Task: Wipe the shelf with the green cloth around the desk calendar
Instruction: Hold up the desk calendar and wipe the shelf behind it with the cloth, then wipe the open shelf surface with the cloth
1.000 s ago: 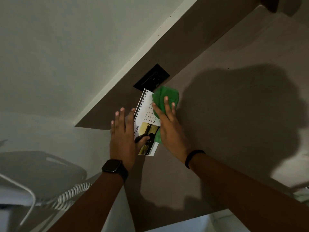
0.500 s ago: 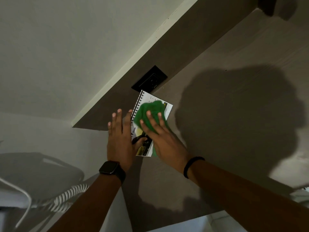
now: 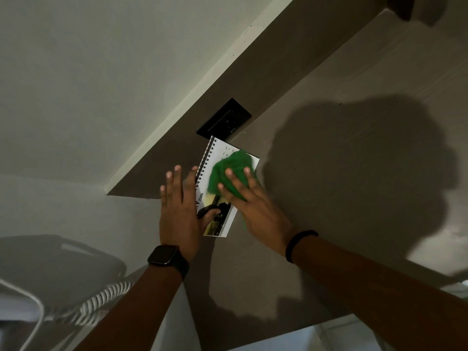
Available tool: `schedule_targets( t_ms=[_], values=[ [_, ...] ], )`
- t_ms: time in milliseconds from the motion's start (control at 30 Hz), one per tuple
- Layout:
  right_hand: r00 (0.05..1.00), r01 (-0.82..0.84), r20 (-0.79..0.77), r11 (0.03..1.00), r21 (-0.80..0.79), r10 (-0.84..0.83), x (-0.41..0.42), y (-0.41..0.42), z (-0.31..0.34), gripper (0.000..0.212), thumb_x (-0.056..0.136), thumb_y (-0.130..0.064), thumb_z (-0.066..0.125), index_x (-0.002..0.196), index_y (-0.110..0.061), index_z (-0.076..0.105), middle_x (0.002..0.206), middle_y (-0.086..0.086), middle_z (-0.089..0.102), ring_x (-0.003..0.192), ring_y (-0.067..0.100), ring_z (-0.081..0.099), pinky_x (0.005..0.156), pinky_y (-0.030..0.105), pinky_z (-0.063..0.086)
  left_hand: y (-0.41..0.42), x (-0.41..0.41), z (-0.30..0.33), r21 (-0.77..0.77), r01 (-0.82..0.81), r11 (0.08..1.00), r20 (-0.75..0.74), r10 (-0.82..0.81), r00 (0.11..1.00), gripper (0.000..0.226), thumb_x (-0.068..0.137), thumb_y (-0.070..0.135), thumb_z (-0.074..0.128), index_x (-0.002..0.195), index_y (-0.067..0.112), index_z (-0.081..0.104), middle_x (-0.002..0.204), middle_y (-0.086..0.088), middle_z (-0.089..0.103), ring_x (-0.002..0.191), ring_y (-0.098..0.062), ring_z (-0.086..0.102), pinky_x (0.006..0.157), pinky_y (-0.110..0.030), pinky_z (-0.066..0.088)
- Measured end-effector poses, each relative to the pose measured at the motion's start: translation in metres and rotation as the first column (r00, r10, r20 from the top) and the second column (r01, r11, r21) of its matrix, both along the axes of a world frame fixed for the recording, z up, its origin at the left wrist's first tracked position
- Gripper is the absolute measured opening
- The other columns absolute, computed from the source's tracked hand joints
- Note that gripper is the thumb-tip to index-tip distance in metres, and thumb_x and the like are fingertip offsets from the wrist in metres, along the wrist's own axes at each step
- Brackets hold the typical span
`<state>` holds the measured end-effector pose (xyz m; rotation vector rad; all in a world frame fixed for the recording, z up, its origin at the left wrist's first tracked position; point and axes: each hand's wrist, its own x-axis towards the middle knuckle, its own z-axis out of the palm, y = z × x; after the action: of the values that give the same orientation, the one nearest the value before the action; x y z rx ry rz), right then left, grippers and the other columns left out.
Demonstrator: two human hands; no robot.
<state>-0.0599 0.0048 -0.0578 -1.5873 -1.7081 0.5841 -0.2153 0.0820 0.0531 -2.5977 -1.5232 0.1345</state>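
Note:
The spiral-bound desk calendar (image 3: 219, 219) stands on the grey-brown shelf (image 3: 342, 173) near its left end, by the back panel. My left hand (image 3: 178, 211) rests flat against the calendar's bound edge, thumb on its front. My right hand (image 3: 249, 206) presses the green cloth (image 3: 228, 168) flat against the calendar's face, covering most of the date grid. Part of the cloth hangs below my palm at the calendar's right edge.
A black wall socket (image 3: 224, 121) sits in the back panel just above the calendar. A white coiled cord (image 3: 101, 304) and a white object lie lower left. The shelf's front edge runs at the bottom right. A dark object (image 3: 402, 6) stands at the shelf's far top right.
My right hand slid the green cloth leftward from the shelf beside the calendar onto the calendar's face. My left hand stayed on the calendar.

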Motion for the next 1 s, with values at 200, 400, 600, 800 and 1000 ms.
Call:
schedule_targets(
  t_ms=[200, 400, 600, 800, 1000],
  values=[
    [0.999, -0.007, -0.035, 1.0, -0.018, 0.006, -0.014, -0.001, 0.011, 0.099, 0.085, 0.002, 0.055, 0.165, -0.031, 0.008, 0.176, 0.004, -0.006, 0.159, 0.041, -0.011, 0.124, 0.051, 0.033, 0.001, 0.0, -0.001, 0.003, 0.003, 1.0, -0.004, -0.003, 1.0, 0.113, 0.082, 0.045, 0.084, 0.167, 0.025, 0.012, 0.176, -0.015, 0.012, 0.163, -0.033, 0.002, 0.129, -0.054, 0.008],
    [0.935, 0.16, -0.292, 0.974, -0.163, -0.202, 0.011, 0.025, 0.013, 0.094, 0.09, 0.008, 0.053, 0.166, -0.028, 0.01, 0.176, 0.002, -0.009, 0.158, 0.038, -0.018, 0.119, 0.06, 0.037, 0.005, -0.004, -0.004, 0.014, -0.003, 1.0, -0.01, 0.003, 1.0, 0.118, 0.08, 0.049, 0.085, 0.168, 0.026, 0.009, 0.176, -0.015, 0.012, 0.163, -0.033, 0.003, 0.129, -0.054, 0.009],
    [0.982, 0.046, -0.175, 0.993, -0.105, -0.064, -0.009, 0.007, 0.004, 0.098, 0.091, 0.0, 0.056, 0.166, -0.028, 0.0, 0.175, 0.003, -0.015, 0.159, 0.037, -0.014, 0.12, 0.052, 0.04, 0.008, -0.009, -0.007, 0.029, 0.002, 1.0, -0.017, -0.001, 1.0, 0.121, 0.079, 0.051, 0.085, 0.169, 0.029, 0.006, 0.177, -0.013, 0.009, 0.163, -0.031, 0.0, 0.129, -0.055, 0.008],
    [0.932, 0.034, -0.346, 0.975, -0.221, -0.111, 0.009, 0.004, 0.016, 0.079, 0.1, -0.003, 0.05, 0.166, -0.021, 0.01, 0.175, 0.005, -0.01, 0.159, 0.037, -0.012, 0.126, 0.054, 0.026, 0.007, -0.005, -0.004, 0.013, -0.006, 1.0, -0.067, 0.007, 0.998, 0.12, 0.08, 0.058, 0.083, 0.169, 0.024, 0.01, 0.176, -0.017, 0.006, 0.162, -0.032, -0.004, 0.129, -0.06, 0.003],
    [0.938, 0.134, -0.267, 0.943, -0.306, -0.22, 0.112, -0.023, 0.042, 0.072, 0.105, -0.004, 0.042, 0.166, -0.025, 0.009, 0.174, 0.002, -0.014, 0.158, 0.033, -0.016, 0.126, 0.048, 0.015, -0.009, 0.042, 0.011, 0.159, 0.099, 0.982, 0.12, -0.119, 0.986, 0.109, 0.091, 0.079, 0.048, 0.17, 0.019, 0.003, 0.176, -0.021, 0.006, 0.164, -0.036, -0.005, 0.13, -0.049, -0.014]
  ],
)
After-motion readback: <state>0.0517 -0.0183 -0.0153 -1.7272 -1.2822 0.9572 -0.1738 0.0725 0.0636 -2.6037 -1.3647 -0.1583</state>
